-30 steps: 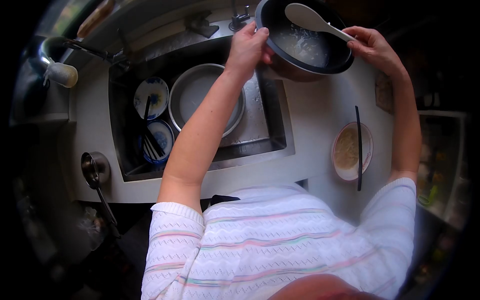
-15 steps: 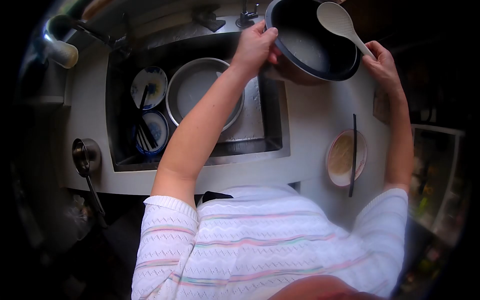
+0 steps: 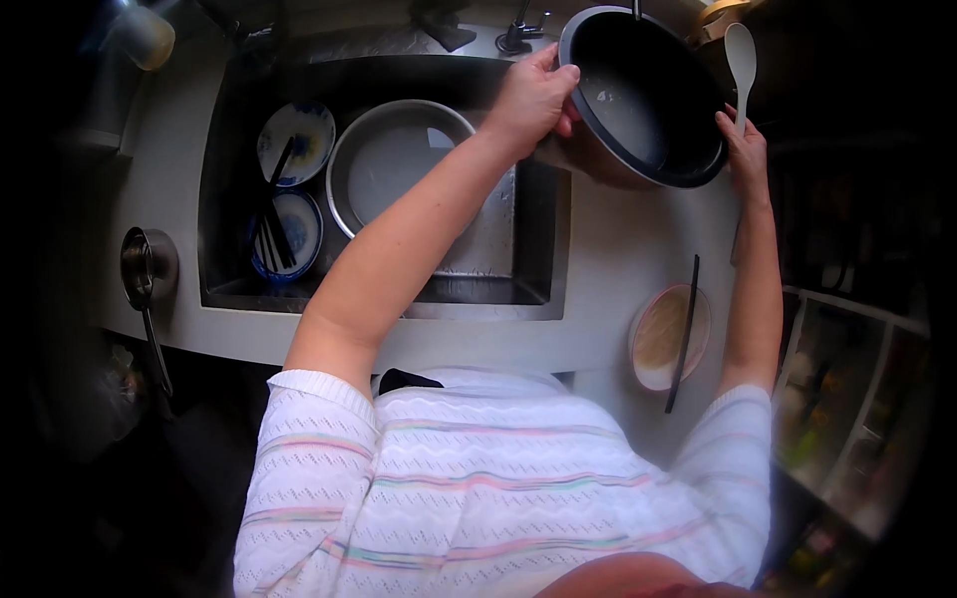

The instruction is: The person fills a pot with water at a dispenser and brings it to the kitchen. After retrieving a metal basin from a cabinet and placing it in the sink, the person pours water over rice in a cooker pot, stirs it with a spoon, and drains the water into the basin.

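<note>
My left hand [image 3: 538, 100] grips the left rim of a dark rice cooker pot [image 3: 688, 110], thumb over the edge. The pot is tilted, and a whitish, wet-looking layer lies on its inside. On the pot's right side, my right hand [image 3: 745, 154] has its fingers against or very near the rim. It holds a white rice paddle [image 3: 741, 60], blade up. Below my hands stands a small bowl [image 3: 653, 377] with beige contents, and dark chopsticks [image 3: 683, 334] lie across it.
In the sink [image 3: 538, 305] sit a large round metal pan [image 3: 374, 174] with cloudy liquid, a patterned plate [image 3: 299, 135] and a blue-rimmed bowl [image 3: 299, 214] with dark chopsticks. A ladle [image 3: 155, 344] rests in a metal cup [image 3: 164, 261] on the left counter. A faucet [image 3: 518, 38] stands behind.
The rice paddle has swung from leaning over the pot to nearly upright at its right. My right hand has come closer to the rim. The view has shifted slightly.
</note>
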`<state>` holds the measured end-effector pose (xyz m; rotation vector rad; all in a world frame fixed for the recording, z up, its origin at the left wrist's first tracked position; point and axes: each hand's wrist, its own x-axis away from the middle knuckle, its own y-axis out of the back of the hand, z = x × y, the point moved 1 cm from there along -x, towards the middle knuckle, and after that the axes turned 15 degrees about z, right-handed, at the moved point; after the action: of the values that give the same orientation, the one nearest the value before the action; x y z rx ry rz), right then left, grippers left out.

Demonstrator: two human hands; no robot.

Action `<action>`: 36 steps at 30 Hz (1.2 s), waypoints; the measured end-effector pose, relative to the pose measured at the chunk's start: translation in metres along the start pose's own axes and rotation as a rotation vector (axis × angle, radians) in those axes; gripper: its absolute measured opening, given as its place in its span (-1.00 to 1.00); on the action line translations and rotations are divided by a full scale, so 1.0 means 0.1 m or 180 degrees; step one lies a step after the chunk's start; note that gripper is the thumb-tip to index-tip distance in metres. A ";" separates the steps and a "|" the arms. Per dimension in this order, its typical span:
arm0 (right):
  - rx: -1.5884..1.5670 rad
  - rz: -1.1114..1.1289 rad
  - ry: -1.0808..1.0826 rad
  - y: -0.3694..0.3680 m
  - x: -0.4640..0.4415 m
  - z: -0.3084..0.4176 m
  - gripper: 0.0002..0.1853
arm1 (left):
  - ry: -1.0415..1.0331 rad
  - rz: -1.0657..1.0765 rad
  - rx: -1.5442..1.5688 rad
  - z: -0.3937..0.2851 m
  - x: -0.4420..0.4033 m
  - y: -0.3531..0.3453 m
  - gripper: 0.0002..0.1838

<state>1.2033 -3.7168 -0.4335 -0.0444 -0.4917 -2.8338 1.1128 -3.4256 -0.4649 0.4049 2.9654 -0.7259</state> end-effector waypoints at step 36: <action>0.0364 0.1159 -0.0201 -1.07 0.97 1.27 -0.57 | 0.0938 -0.0781 0.1294 0.23 1.80 -0.01 -0.72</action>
<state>1.0795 -3.6022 -0.3414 -0.1825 -0.5917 -2.4512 0.9387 -3.3943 -0.5072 0.1769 3.1635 -1.4234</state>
